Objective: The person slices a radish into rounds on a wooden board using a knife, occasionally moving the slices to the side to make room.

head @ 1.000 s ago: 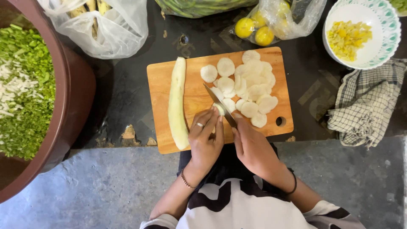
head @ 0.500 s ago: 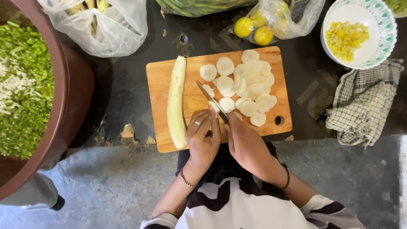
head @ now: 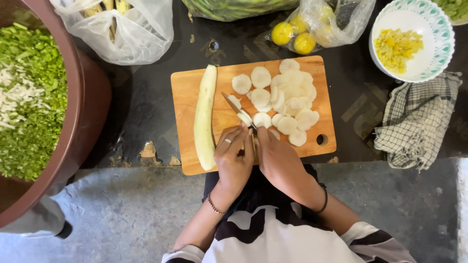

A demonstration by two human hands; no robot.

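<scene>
At the centre of the frame, on the wooden cutting board [head: 190, 87], the slicing looks nearly done: the right hand [head: 279, 163] grips the knife [head: 238, 110] over a last stub pinned under the left hand [head: 235, 158], so further cuts need fingertips tucked back.

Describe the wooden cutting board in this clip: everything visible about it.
The cutting board is a rectangular slab of light orange-brown wood with rounded corners and a round hole near its lower right corner. It lies flat on a dark surface, its near edge by the person. A long peeled pale vegetable lies along its left side; a heap of round white slices covers the upper right. The left hand and right hand rest over its near edge, the right holding a knife angled across the middle.
</scene>
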